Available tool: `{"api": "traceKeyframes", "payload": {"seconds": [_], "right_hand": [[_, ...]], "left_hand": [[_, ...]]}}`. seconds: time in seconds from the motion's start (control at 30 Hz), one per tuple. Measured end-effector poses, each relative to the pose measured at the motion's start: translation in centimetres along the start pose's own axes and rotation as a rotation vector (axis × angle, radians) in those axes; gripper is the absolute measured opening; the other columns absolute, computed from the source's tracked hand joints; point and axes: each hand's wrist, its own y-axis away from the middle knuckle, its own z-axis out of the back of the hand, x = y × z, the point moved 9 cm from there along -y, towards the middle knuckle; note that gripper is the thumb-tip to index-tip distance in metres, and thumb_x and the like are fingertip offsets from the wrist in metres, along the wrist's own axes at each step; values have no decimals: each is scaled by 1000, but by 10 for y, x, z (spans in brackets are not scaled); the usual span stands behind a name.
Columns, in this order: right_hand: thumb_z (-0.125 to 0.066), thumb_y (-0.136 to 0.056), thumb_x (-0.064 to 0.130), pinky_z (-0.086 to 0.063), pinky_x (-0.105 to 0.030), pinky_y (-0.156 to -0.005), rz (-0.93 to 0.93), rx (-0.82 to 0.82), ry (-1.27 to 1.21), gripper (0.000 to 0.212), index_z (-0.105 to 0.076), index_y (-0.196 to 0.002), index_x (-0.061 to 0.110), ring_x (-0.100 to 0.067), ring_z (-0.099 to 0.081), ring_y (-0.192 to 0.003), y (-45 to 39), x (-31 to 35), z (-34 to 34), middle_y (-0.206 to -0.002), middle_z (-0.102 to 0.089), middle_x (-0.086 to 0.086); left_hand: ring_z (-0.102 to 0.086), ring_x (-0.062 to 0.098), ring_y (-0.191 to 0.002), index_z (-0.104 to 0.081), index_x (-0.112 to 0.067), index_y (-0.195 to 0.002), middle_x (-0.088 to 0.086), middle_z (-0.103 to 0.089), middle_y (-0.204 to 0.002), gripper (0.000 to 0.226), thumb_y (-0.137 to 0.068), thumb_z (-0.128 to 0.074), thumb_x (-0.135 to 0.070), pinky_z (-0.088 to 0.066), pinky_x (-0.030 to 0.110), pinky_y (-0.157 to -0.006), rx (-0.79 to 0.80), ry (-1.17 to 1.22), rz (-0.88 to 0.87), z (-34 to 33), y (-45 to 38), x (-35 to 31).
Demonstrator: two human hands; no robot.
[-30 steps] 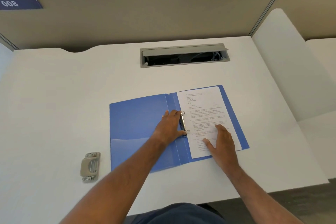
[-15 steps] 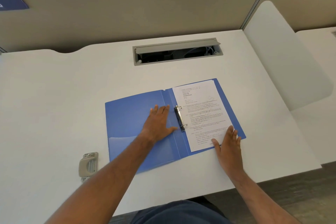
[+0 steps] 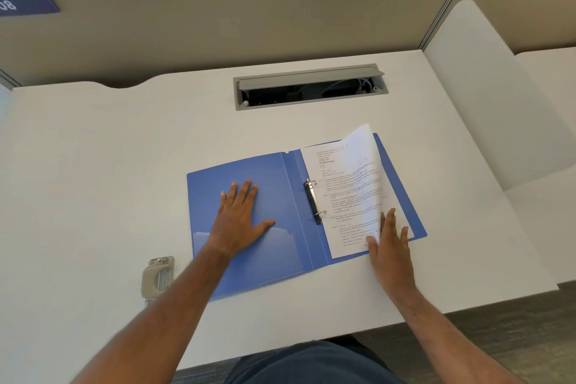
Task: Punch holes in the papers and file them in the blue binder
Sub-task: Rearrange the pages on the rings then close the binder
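- The papers [image 3: 349,193] lie on the right half of the open blue binder [image 3: 280,218], their punched left edge threaded on the metal ring clip [image 3: 313,201] at the spine.
- A second ago the sheets lay flat; now the top sheet's right edge has risen and curls leftward, blurred with motion.
- The right hand [image 3: 389,243] has slid from the page's middle to its near right corner. Its fingers are extended at the lifting edge; whether the thumb pinches the sheet I cannot tell.
- The left hand [image 3: 238,217] has left the ring clip and now lies spread and flat on the binder's left inner cover, holding it down.
- Judged from this, punching and threading look done; the person seems to be leafing through or checking the filed sheets, with closing the cover left.
- The hole punch [image 3: 157,276] sits on the white desk [image 3: 93,181], near and left of the binder, untouched.
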Motion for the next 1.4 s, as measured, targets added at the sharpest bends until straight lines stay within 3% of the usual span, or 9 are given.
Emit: {"api": "traceKeyframes", "payload": {"seconds": [0.17,0.23,0.33,0.43,0.63,0.77,1.03,1.2,1.4], "right_hand": [[-61,-107,26,-39,-59,-119,-43,29,-166,93,9,-168,29,-40,-4,-164,2,11,0,-176,-22,-3],[-65,-105,25,-52,-55,-108,-64,31,-242,94,5,-168,33,-38,-25,-160,3,16,0,-171,-31,-5],[-66,-105,26,-63,-26,-77,-78,62,-345,88,-5,-167,35,-24,-56,-134,6,27,-3,-162,-41,-2],[-64,-106,24,-56,-8,-63,-25,92,-403,81,-12,-168,31,-16,-54,-128,12,45,-5,-162,-40,3],[-60,-107,28,-50,-29,-107,165,107,-314,79,-11,-167,37,-13,-36,-148,31,79,-13,-171,-24,8],[-59,-108,30,-43,-27,-108,258,130,-229,81,-4,-165,42,-3,-22,-146,44,99,-23,-176,-9,9],[-54,-109,37,-36,-41,-122,306,253,-68,80,3,-166,39,-21,-7,-163,53,121,-54,-176,1,11],[-62,-98,61,-22,-56,-127,249,382,-13,93,-1,-167,44,-31,1,-165,50,119,-74,-176,-4,18],[-71,-84,73,-32,-54,-127,293,364,-70,94,-22,-159,44,-19,-19,-160,45,107,-61,-169,-21,17]], "left_hand": [[-15,35,-161,-33,-12,-163,3,-24,-173,96,-93,-30,-78,-13,57,-130,-68,22,26,-1,8,13],[-16,34,-161,-34,-12,-162,3,-26,-173,89,-97,-31,-73,-15,57,-130,-118,60,36,2,14,18],[-17,34,-161,-34,-12,-163,4,-27,-172,81,-102,-29,-66,-17,58,-129,-180,82,71,3,22,28],[-17,35,-161,-30,-12,-164,5,-25,-173,80,-103,-28,-63,-18,59,-129,-214,46,127,-1,32,40],[-20,37,-160,-26,-9,-165,7,-22,-174,85,-102,-25,-66,-17,60,-128,-200,-13,188,-13,42,48],[-20,37,-160,-25,-10,-165,7,-22,-174,86,-102,-24,-67,-16,62,-128,-180,-19,207,-21,44,51],[-18,35,-161,-23,-11,-166,6,-20,-175,85,-102,-21,-66,-11,60,-129,-171,-46,217,-24,45,52],[-18,33,-161,-22,-12,-167,6,-20,-175,83,-103,-23,-65,-11,59,-129,-186,-59,216,-23,46,52],[-16,32,-162,-21,-12,-167,5,-17,-176,81,-103,-29,-61,-11,59,-130,-195,-56,217,-24,47,52]]}}
